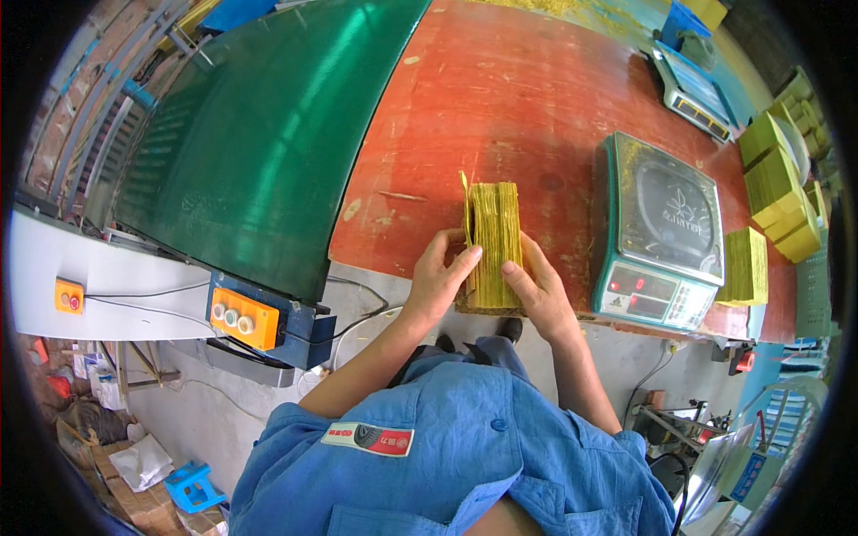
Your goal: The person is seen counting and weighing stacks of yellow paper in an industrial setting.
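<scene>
A thick stack of yellow paper sheets [497, 219] stands on its edges at the front of the red tabletop, between my two hands. My left hand [444, 272] grips the stack's left side, thumb along the front. On the left face one sheet or strip sticks out a little above the rest. My right hand [542, 284] closes on the right side, with its thumb pressed on the near face and its fingers behind the edge. Right of my right hand sits a digital weighing scale [666, 205] with a clear-covered plate and a lit red display.
A green conveyor belt [259, 134] runs along the left, with an orange button box [244, 319] at its near end. Yellow paper stacks [776, 179] stand at the right edge of the red table [509, 89]. A second scale [690, 89] lies farther back. A blue stool [193, 487] is on the floor.
</scene>
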Tool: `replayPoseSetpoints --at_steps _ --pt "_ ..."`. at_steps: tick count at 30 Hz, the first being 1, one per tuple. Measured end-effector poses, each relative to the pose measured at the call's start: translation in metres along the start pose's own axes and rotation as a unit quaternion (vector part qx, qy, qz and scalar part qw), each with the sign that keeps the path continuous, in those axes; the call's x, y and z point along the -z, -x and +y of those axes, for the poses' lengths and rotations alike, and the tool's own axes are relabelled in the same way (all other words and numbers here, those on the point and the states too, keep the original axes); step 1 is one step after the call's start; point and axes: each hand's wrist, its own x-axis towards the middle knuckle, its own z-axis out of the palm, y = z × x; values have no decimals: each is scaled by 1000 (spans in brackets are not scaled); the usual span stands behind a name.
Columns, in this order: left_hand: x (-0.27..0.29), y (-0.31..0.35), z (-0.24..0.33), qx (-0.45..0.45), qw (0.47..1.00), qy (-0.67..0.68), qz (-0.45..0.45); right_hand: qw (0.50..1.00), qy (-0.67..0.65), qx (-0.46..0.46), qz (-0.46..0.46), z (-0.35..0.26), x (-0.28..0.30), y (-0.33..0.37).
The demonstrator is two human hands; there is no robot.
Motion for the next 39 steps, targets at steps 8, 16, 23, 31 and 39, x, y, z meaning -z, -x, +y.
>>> replayPoseSetpoints --at_steps 8,16,23,31,39 --pt "6 1 -3 45 997 52 19 1000 -16 3 -1 -2 -1 0" --pt "-3 6 16 -216 926 -304 53 1000 -13 7 9 8 0 0" --pt "-2 8 7 -113 982 -152 18 998 49 25 9 5 0 -3" --pt "-8 14 20 -66 995 69 -12 991 125 49 -8 -18 -12 6" --pt "-6 7 16 -102 994 -2 25 996 85 5 -21 -2 -2 8"
